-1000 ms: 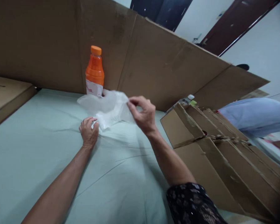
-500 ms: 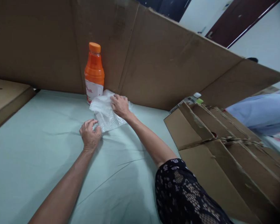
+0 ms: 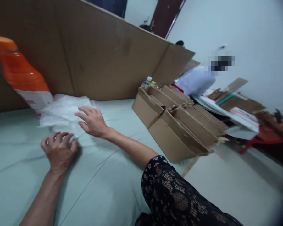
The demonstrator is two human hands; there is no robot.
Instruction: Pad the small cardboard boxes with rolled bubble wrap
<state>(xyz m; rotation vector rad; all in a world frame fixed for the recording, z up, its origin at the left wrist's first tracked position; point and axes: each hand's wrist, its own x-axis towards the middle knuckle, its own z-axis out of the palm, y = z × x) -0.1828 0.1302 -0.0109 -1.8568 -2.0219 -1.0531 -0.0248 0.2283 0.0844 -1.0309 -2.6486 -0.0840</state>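
Observation:
A crumpled sheet of white bubble wrap (image 3: 63, 112) lies on the pale green cloth (image 3: 103, 175), beside an orange bottle (image 3: 23, 78) with a white label. My left hand (image 3: 58, 150) rests at the wrap's near edge with its fingers curled down on the cloth. My right hand (image 3: 91, 121) lies on the wrap's right side, fingers stretched out and spread. The bottle stands against a tall cardboard sheet (image 3: 103, 59) and is cut off by the left frame edge.
Several flattened cardboard boxes (image 3: 176, 122) stand on edge at the right end of the cloth, with a small bottle (image 3: 147, 82) behind them. Another person in a light shirt (image 3: 195, 81) sits beyond, among papers. Bare floor (image 3: 226, 188) lies at the lower right.
The view has swung to the right, so the bottle now sits at the left edge. My right hand has slid off the top of the wrap to its right side and flattened.

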